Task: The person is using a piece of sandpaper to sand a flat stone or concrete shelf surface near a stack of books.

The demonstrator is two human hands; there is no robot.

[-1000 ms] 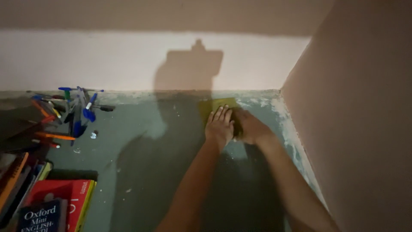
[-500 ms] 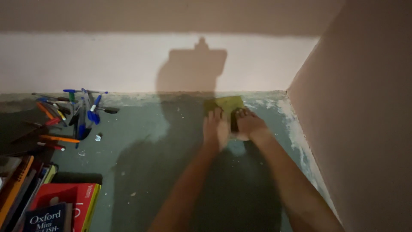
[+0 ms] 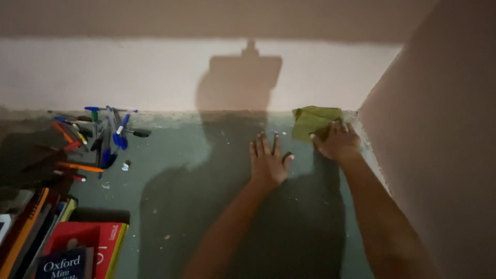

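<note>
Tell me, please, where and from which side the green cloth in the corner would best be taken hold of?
Probably by the left part of the green cloth, coming from the left or front. That part lies bare, while the right hand presses its near right edge and walls close off the back and right. The left hand rests flat on the surface, apart from it.

A dull green painted shelf [image 3: 206,206], speckled with pale chips, runs into a wall corner. On it lie a scatter of pens [image 3: 98,137] at the left, books [image 3: 62,248] at the lower left, and a yellow-green cloth [image 3: 312,121] in the far right corner. The left hand [image 3: 267,163] rests flat on the surface; the right hand [image 3: 338,142] presses the cloth.
</note>
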